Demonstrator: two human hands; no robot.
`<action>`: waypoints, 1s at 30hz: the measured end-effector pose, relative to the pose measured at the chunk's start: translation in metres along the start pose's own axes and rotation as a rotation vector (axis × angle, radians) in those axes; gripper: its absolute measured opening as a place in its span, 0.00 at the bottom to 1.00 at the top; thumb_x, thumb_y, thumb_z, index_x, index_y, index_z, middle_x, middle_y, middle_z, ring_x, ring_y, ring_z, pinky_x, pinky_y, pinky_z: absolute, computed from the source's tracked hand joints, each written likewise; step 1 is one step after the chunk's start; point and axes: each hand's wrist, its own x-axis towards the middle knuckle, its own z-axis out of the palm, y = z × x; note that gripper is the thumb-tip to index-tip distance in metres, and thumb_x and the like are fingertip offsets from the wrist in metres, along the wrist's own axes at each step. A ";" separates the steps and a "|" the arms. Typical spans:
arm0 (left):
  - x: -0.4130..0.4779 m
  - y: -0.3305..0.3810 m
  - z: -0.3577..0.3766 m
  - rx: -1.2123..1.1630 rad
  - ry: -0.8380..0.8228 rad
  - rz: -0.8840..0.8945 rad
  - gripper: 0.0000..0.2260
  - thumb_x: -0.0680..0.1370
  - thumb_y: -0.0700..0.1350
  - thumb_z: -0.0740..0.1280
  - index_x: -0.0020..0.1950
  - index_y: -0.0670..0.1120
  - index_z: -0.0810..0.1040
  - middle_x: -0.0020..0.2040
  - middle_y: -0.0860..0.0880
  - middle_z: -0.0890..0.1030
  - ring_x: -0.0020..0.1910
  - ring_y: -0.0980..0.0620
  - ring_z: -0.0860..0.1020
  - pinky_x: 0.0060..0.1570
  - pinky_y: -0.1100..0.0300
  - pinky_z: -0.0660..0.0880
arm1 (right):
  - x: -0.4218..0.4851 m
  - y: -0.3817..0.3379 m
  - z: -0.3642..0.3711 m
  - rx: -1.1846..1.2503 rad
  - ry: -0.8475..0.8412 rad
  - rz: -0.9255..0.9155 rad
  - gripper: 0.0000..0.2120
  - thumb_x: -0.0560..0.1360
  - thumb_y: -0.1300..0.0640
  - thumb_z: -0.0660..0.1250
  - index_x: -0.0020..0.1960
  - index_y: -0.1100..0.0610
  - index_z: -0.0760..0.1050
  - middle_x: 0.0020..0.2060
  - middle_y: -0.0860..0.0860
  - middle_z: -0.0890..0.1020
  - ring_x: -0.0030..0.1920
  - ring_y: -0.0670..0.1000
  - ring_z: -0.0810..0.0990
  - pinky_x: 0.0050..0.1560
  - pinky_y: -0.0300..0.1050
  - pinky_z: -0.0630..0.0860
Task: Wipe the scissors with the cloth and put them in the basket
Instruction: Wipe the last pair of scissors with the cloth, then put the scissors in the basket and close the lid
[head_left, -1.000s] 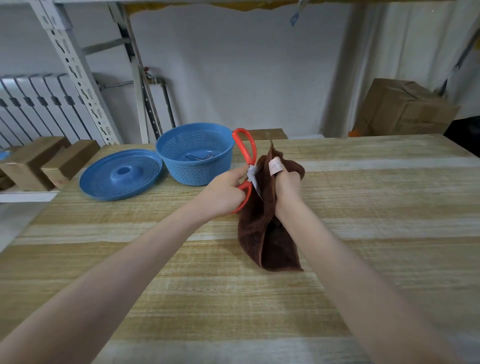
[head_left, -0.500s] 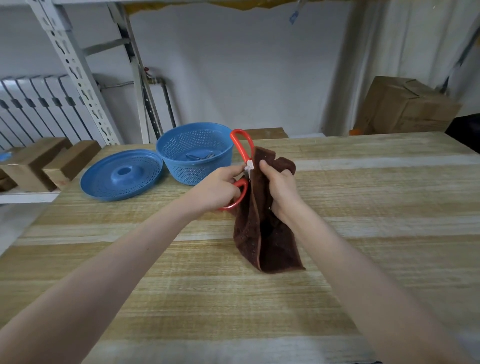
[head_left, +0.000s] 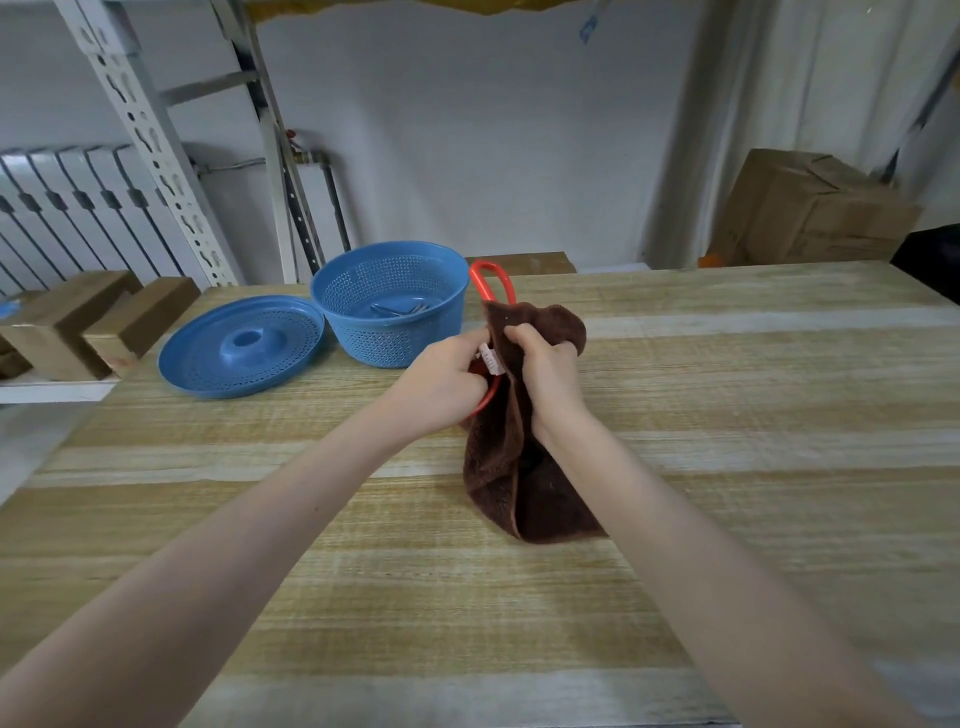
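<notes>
standing beside the long wooden table (head_left: 753, 374), i see it gives the person a broad, steady place to work over, with everything needed kept at the far left of it. the blue basket (head_left: 363, 338) sits there uncovered and within easy reach, its perforated lid (head_left: 208, 364) laid flat just beside it, presumably so the scissors can go straight in once they are clean; some metal utensils (head_left: 400, 310) lie in its bottom, though i cannot make out exactly what they are. the brown cloth (head_left: 498, 483) hangs from the hands with its lower end resting on the table, so only the upper part has to be worked. the left hand (head_left: 441, 382) has its fingers curled round the lower red handle loop, which looks like an anchor to keep the tool from twisting. the right hand (head_left: 548, 374) has fingers and thumb closed on a bunch of cloth, pinching it round where the blades should be; the blades themselves are hidden inside the folds. the scissors (head_left: 483, 266) are held upright between the two hands, above the table and just to the right of the basket, upper handle loop poking out over the cloth. a small pale label (head_left: 491, 358) on the cloth shows between the hands. wiping seems under way, basket step not yet done.
</notes>
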 end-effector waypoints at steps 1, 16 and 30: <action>-0.001 -0.001 -0.001 -0.004 0.001 -0.005 0.20 0.71 0.30 0.58 0.53 0.52 0.77 0.39 0.48 0.79 0.36 0.52 0.75 0.33 0.64 0.70 | -0.001 0.000 -0.001 -0.004 -0.009 0.026 0.06 0.75 0.61 0.66 0.39 0.60 0.78 0.33 0.53 0.82 0.37 0.51 0.82 0.40 0.44 0.78; 0.004 -0.010 -0.020 -0.301 0.349 -0.069 0.20 0.77 0.31 0.61 0.64 0.52 0.70 0.33 0.47 0.71 0.23 0.61 0.67 0.26 0.69 0.66 | 0.023 -0.028 -0.060 -0.914 -0.075 -0.088 0.14 0.74 0.55 0.73 0.55 0.61 0.77 0.48 0.52 0.81 0.49 0.53 0.80 0.48 0.44 0.74; -0.009 0.014 -0.031 -0.699 -0.104 -0.203 0.21 0.76 0.29 0.58 0.66 0.44 0.75 0.34 0.49 0.75 0.23 0.56 0.68 0.25 0.65 0.64 | 0.037 -0.043 -0.032 -0.997 -0.261 -0.909 0.33 0.73 0.65 0.70 0.75 0.61 0.61 0.73 0.57 0.66 0.74 0.53 0.63 0.75 0.46 0.58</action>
